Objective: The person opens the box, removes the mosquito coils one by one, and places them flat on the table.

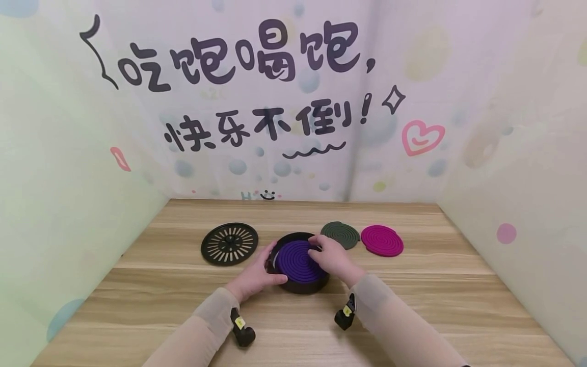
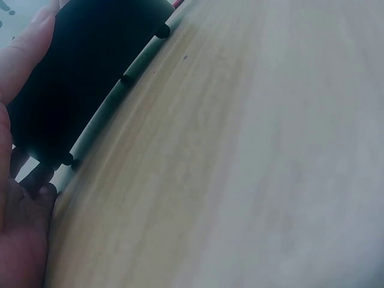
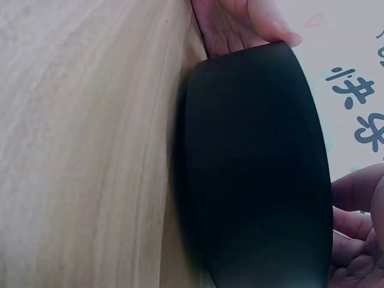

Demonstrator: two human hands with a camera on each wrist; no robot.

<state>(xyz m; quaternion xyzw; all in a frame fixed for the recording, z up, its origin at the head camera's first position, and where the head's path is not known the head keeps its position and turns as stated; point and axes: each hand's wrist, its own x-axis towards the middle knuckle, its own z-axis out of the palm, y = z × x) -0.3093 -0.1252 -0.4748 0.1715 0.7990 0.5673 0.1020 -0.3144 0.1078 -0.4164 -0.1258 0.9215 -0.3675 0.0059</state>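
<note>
The left hand (image 1: 257, 276) grips the left side of a round black tin (image 1: 303, 288) on the wooden table; 1 purple coil (image 1: 299, 263) lies inside it. The right hand (image 1: 334, 259) bends its fingers over the coil's far right edge; whether they pinch it, I cannot tell. A slotted black lid (image 1: 217, 250) lies left, 2 coils, green (image 1: 339, 235) and magenta (image 1: 382, 240), far right.
</note>
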